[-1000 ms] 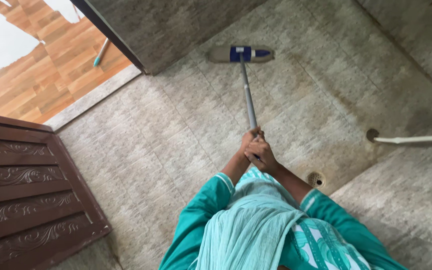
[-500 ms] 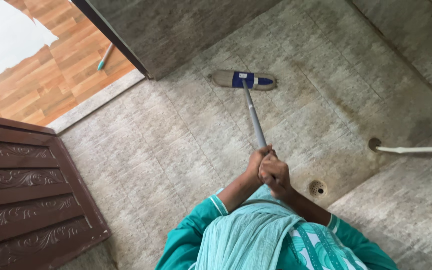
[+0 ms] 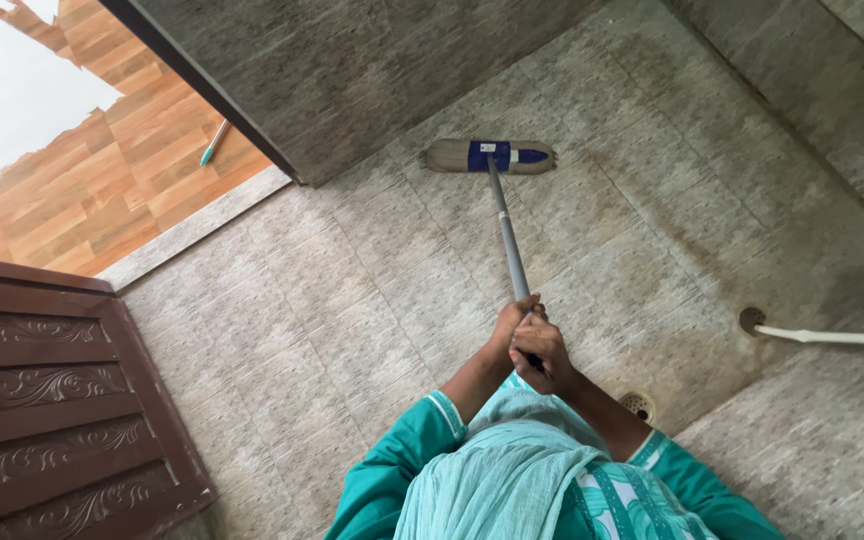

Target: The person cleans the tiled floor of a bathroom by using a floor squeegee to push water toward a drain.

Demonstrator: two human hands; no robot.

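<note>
Close against the chest, both hands wrap the top of a grey mop handle (image 3: 508,240): the left hand (image 3: 508,322) is curled round it slightly farther out, the right hand (image 3: 544,345) clenched just behind and touching it. From there the handle's long axis runs straight away over the grey tiled floor (image 3: 352,300) to the flat mop head (image 3: 490,156), which lies crosswise near the wall base. A round floor drain (image 3: 637,404) sits just right of the arms, a white pipe (image 3: 832,338) farther right, and a carved wooden door (image 3: 52,400) stands to the left.
</note>
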